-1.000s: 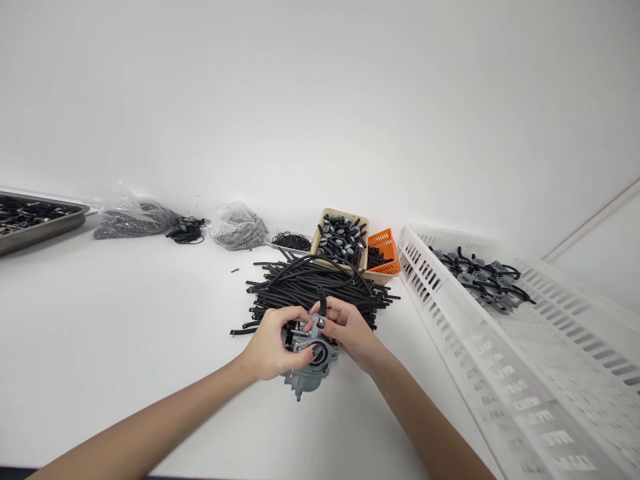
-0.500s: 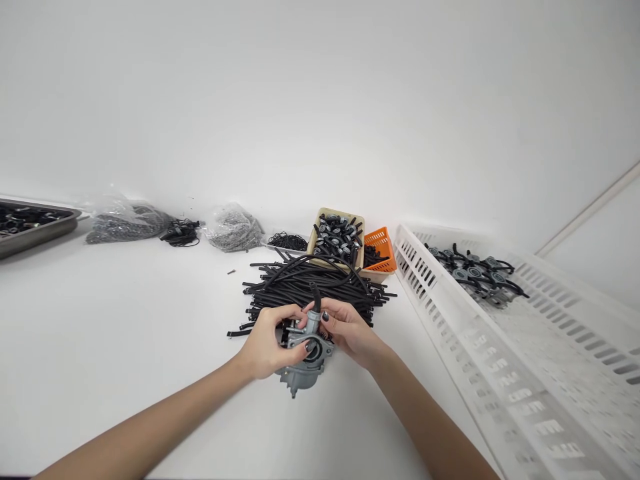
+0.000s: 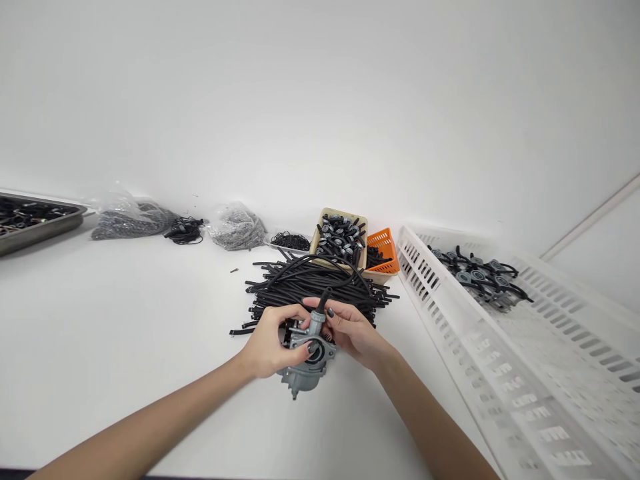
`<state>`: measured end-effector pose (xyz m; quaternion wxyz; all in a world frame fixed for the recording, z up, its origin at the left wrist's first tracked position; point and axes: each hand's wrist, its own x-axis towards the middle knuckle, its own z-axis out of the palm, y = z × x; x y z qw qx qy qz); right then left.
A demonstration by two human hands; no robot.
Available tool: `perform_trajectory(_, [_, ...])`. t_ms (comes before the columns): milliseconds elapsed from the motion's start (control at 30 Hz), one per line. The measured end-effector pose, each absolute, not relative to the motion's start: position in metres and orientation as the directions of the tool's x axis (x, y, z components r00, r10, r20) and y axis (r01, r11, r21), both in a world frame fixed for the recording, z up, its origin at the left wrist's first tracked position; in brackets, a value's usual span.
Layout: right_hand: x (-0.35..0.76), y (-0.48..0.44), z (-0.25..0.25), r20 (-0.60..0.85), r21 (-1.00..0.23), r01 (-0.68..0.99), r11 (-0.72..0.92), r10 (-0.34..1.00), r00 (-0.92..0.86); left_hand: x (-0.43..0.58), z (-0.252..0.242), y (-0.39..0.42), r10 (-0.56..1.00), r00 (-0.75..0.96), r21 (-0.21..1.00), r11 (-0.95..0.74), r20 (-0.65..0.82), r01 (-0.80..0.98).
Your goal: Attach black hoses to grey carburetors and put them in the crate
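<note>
A grey metal carburetor (image 3: 306, 381) is held above the table, its round bore facing me. My left hand (image 3: 267, 343) is closed around its left side, the thumb over the edge of the bore. At the top is a grey cap (image 3: 317, 324) with a short black rubber sleeve (image 3: 325, 300) sticking up, tilted to the right. My right hand (image 3: 357, 337) is closed at this cap, thumb on the near side and index finger behind. Its other fingers are partly hidden behind the carburetor. Just beyond lies a pile of black hoses (image 3: 300, 287).
Behind the hoses stand a cream basket (image 3: 365, 230) of capped parts and an orange basket (image 3: 393, 250). A large white crate (image 3: 450, 327) on the right holds several carburetors (image 3: 477, 275). Plastic bags (image 3: 237, 227) and a metal tray (image 3: 45, 230) line the back left.
The black sleeve on the cap leans further right than before. My right hand has shifted slightly with it; my left hand keeps the same hold. The whole view has shifted a little.
</note>
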<state>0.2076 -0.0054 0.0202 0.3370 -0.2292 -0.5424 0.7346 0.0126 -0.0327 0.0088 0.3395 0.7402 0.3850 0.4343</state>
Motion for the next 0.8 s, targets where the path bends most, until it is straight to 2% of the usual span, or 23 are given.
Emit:
perform_trajectory(133, [0.2047, -0.0063, 0.0201, 0.011, -0.957, -0.228, -0.177, 0.766, -0.642, 0.0128, 0.0068, -0.0317, 0.86, 0.322, 0.835, -0.483, 0.396, 0.263])
perform_trajectory(433, [0.2019, -0.0061, 0.0172, 0.089, -0.964, -0.248, -0.092, 0.769, -0.633, 0.0117, 0.0066, -0.0303, 0.856, 0.334, 0.838, -0.485, 0.395, 0.25])
perform_trajectory(800, [0.2029, -0.0095, 0.0238, 0.036, -0.959, -0.24, -0.149, 0.779, -0.626, 0.0112, 0.0058, -0.0303, 0.851, 0.339, 0.842, -0.488, 0.4, 0.23])
